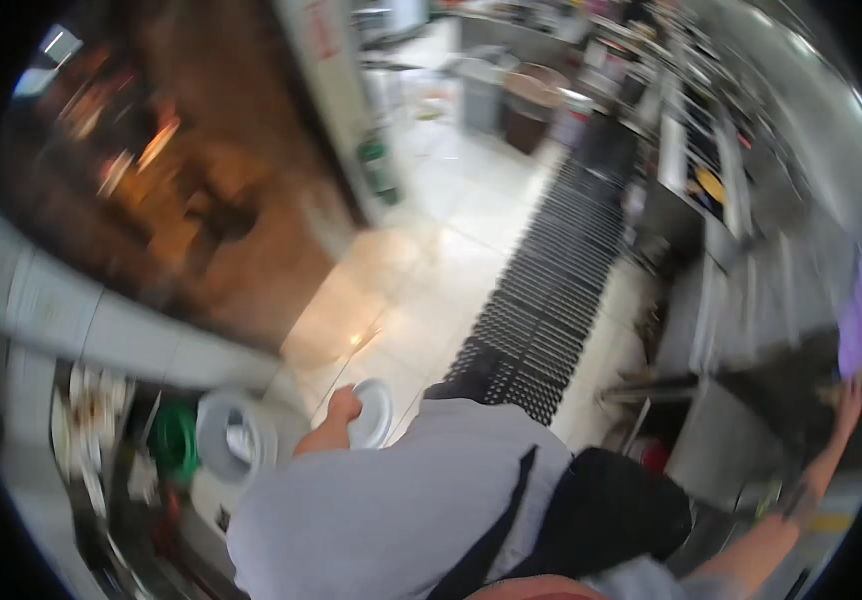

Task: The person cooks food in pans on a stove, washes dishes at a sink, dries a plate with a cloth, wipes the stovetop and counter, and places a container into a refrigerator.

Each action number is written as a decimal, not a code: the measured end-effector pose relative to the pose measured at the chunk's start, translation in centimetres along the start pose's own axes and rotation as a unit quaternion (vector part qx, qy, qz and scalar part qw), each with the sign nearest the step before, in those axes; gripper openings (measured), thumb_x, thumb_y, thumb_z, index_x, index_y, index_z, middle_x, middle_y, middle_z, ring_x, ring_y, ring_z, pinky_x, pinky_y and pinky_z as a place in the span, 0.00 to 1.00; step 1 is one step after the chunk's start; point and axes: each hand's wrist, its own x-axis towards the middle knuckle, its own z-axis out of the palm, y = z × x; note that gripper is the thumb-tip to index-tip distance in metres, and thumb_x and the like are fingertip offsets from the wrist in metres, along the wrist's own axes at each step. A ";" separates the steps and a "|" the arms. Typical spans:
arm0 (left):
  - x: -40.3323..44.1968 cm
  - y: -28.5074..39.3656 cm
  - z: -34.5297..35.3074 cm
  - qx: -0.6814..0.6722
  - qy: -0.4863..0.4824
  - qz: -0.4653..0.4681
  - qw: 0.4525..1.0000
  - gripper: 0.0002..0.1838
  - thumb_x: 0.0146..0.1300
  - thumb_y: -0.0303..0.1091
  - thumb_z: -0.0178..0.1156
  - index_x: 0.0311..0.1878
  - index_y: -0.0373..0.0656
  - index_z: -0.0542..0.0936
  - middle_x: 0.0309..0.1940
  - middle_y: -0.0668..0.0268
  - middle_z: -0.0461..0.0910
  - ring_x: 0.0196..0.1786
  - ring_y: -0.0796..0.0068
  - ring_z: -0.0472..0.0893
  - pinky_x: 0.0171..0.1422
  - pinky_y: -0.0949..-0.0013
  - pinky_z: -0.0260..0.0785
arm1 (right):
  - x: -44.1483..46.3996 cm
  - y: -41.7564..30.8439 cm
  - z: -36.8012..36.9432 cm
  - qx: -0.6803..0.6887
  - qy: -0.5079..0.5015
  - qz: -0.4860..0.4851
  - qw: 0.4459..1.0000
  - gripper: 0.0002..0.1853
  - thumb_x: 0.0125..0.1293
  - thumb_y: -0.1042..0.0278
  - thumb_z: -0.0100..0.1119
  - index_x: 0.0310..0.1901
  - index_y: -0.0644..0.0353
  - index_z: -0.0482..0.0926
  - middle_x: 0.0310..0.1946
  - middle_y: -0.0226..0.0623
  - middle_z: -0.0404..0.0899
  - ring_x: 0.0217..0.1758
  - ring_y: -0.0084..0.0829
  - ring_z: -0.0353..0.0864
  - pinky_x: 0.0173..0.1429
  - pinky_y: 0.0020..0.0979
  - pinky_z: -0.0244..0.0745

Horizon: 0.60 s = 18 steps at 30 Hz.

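Dish (pixel 375 413), one, in left hand (pixel 345 402), one purple item (pixel 856 322) at right hand (pixel 849 402)

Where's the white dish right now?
In the head view, the white dish is low, just left of centre, held by the left hand, left of the near end of the black floor mat.

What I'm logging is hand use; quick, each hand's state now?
Left hand: closed, holding a round white dish.
Right hand: at a purple item; grip too blurred to tell.
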 end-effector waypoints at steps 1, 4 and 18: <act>2.5 0.3 1.4 0.083 -0.037 0.004 0.996 0.17 0.55 0.30 0.57 0.48 0.43 0.84 0.47 0.51 0.85 0.53 0.52 0.84 0.61 0.54 0.75 | 2.2 -2.5 -2.0 0.134 -0.007 0.130 0.982 0.26 0.73 0.58 0.54 0.67 0.65 0.73 0.59 0.49 0.80 0.62 0.39 0.78 0.67 0.35 0.69; 8.9 4.1 1.4 0.089 -0.038 0.071 0.993 0.17 0.50 0.30 0.60 0.45 0.40 0.84 0.41 0.48 0.85 0.47 0.47 0.85 0.55 0.51 0.78 | 7.7 -10.3 -8.3 0.283 0.040 0.297 0.911 0.26 0.72 0.54 0.54 0.63 0.65 0.77 0.58 0.48 0.81 0.60 0.37 0.81 0.66 0.36 0.70; 36.6 40.5 -10.8 -0.084 0.066 0.279 0.954 0.20 0.54 0.23 0.56 0.51 0.28 0.81 0.43 0.39 0.84 0.50 0.40 0.83 0.57 0.52 0.74 | 21.4 -4.6 -6.0 -0.011 0.057 0.434 0.899 0.18 0.63 0.58 0.58 0.50 0.59 0.83 0.49 0.49 0.84 0.52 0.49 0.83 0.58 0.42 0.76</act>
